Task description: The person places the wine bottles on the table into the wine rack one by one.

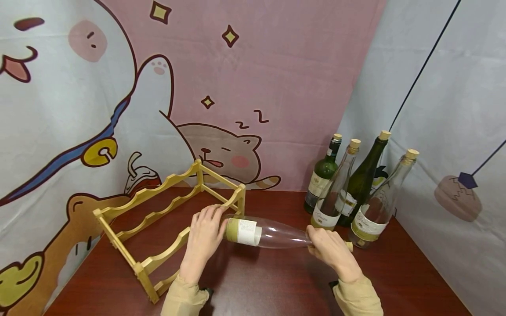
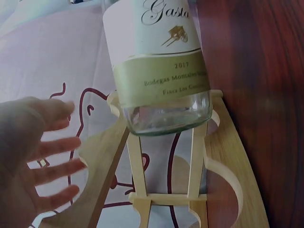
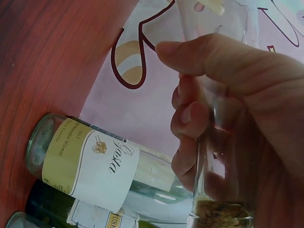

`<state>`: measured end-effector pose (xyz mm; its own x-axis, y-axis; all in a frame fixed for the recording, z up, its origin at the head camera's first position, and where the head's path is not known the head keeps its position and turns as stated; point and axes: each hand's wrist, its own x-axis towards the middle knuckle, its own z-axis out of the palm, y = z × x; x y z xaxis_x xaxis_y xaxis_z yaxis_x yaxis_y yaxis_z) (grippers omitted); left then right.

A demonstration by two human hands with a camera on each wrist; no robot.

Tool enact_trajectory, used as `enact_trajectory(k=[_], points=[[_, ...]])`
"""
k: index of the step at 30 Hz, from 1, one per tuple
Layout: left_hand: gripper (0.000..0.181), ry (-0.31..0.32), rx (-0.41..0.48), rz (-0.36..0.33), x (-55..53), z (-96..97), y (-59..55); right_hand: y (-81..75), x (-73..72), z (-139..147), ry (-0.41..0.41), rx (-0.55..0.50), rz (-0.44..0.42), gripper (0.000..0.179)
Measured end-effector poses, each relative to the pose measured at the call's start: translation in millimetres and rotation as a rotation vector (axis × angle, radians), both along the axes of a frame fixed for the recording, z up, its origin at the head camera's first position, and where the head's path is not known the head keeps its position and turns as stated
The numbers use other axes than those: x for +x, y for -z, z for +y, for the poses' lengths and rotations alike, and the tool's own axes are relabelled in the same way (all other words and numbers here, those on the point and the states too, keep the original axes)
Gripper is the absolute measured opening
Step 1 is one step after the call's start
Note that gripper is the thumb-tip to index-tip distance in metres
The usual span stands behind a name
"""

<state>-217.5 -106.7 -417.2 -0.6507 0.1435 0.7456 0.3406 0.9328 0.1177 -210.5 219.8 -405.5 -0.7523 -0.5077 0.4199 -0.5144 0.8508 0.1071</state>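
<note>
A clear glass wine bottle [image 1: 282, 235] with a white and green label lies nearly level in the air, its base to the left and its corked end to the right. My right hand [image 1: 332, 250] grips it round the neck, thumb and fingers wrapped about the glass in the right wrist view. Beside the base is my left hand [image 1: 205, 226]; its fingers are extended and apart from the glass in the left wrist view. The bottle's base overlaps the wooden wine rack [image 2: 232, 142] there. In the head view, the rack's near right part is partly hidden behind my left hand.
Several corked bottles stand at the back right: a green one [image 1: 317, 186], a clear one [image 1: 327, 208], a taller dark green one [image 1: 361, 182] and another clear one [image 1: 373, 219]. Printed cloth [image 1: 300, 87] hangs behind the dark red table [image 1: 276, 281].
</note>
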Motion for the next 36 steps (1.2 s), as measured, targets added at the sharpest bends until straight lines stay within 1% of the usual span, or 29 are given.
enact_trajectory(k=[4,9,14,18,22,27,31,36], points=[[0.036,-0.058,0.009,-0.018,-0.4,-4.3,1.0,0.8,-0.6,-1.4,0.015,0.012,-0.024,0.031],[0.040,-0.090,0.000,-0.014,-1.4,-5.7,1.6,1.4,-0.8,-3.0,0.021,0.020,-0.048,0.033],[0.044,-0.134,-0.037,0.008,-1.3,-5.5,3.5,3.8,-1.5,-4.9,0.021,0.013,-0.062,0.034],[0.041,-0.164,-0.071,0.035,-1.5,-5.5,5.4,6.3,-2.2,-6.5,0.018,0.011,-0.057,0.035],[0.041,-0.167,-0.085,0.049,-1.7,-5.7,6.2,8.6,-2.8,-8.4,0.019,0.004,-0.062,0.036],[0.049,-0.155,-0.090,0.043,-2.0,-6.9,6.4,10.7,-3.0,-10.8,0.024,0.002,-0.083,0.037],[0.053,-0.150,-0.092,0.038,-1.8,-7.5,6.0,11.8,-2.9,-11.7,0.027,0.002,-0.077,0.038],[0.053,-0.147,-0.097,0.047,-1.3,-7.9,5.9,12.9,-2.7,-11.9,0.029,-0.006,-0.070,0.038]])
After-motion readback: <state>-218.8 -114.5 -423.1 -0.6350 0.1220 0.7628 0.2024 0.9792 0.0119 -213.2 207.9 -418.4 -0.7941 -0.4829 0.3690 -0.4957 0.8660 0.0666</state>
